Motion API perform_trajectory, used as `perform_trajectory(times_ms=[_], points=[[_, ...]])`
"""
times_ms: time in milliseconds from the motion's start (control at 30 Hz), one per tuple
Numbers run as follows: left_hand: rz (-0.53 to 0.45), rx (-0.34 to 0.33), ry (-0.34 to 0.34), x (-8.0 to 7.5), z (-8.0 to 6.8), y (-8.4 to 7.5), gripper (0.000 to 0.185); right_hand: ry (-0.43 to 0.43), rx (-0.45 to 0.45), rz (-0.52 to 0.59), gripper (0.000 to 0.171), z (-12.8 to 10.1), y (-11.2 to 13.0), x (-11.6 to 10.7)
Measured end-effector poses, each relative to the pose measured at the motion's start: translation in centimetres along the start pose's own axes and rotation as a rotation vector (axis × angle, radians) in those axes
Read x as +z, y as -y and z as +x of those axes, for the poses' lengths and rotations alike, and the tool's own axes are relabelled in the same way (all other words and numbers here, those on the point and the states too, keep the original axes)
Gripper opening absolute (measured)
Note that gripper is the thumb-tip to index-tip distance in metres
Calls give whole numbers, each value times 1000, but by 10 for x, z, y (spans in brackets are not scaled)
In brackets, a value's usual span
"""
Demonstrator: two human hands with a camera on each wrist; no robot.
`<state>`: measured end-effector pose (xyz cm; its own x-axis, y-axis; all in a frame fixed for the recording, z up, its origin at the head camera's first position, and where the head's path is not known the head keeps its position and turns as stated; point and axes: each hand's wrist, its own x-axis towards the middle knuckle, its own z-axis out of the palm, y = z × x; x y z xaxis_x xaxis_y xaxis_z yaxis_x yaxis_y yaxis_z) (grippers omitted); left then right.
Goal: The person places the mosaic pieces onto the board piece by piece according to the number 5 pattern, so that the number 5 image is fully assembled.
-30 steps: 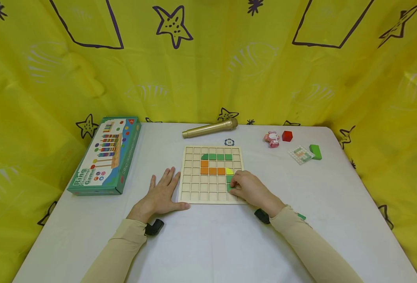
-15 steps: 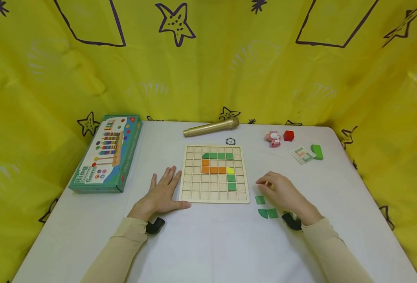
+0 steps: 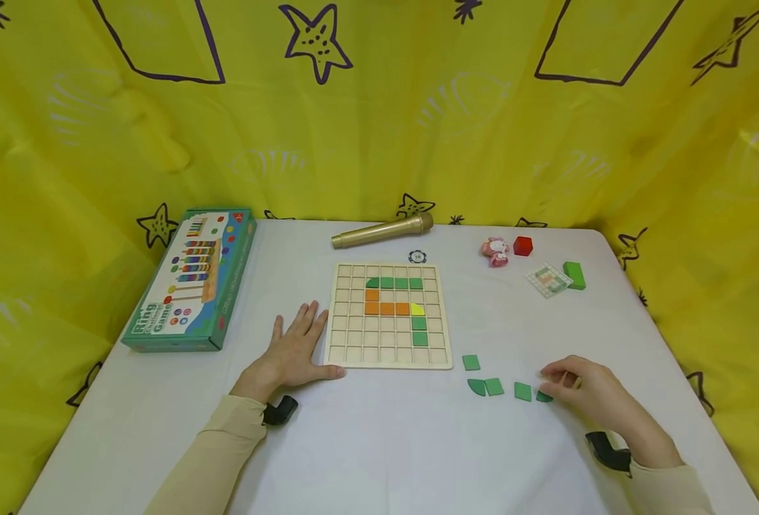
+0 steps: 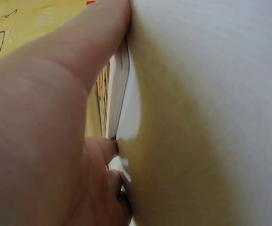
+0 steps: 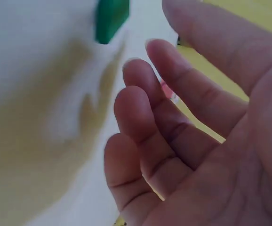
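In the head view my left hand [image 3: 287, 357] lies spread on the table, its fingertips and thumb at the left edge of a wooden grid board [image 3: 355, 340]. Set into the board are a row of green tiles [image 3: 395, 283], several orange tiles [image 3: 387, 309], a yellow quarter-round tile [image 3: 418, 310] and two green squares [image 3: 420, 331] below it. My right hand [image 3: 591, 393] hovers over the table to the right, fingers loosely bent and holding nothing. Its fingertips overlap a dark green quarter-round tile [image 3: 544, 395]. The right wrist view shows a blurred green piece [image 5: 112, 21] beyond the parted fingers.
More loose green tiles [image 3: 494, 386] lie right of the board. Behind stand a gold microphone [image 3: 382, 232], a numbered chip [image 3: 418, 257], a pink figurine [image 3: 496, 252], a red block [image 3: 523, 246], a pattern card [image 3: 549, 280] and a green block [image 3: 574, 275]. A game box [image 3: 192, 282] lies left.
My right hand has left the green squares on the board and moved right and nearer, over the loose tiles, uncovering them. The left hand stays where it was.
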<state>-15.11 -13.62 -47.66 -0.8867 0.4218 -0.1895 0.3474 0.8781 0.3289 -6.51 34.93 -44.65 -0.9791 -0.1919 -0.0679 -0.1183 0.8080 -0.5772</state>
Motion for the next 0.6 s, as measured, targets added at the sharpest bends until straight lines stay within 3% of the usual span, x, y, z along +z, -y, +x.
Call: perform_trajectory(times_ms=[333,600], points=[[-7,1,0,0,-1,-1,117,33,25,-55,29,-6,-6,12],[-9,2,-4,1,-1,0,118,20,0,-10,24,14,20,11]])
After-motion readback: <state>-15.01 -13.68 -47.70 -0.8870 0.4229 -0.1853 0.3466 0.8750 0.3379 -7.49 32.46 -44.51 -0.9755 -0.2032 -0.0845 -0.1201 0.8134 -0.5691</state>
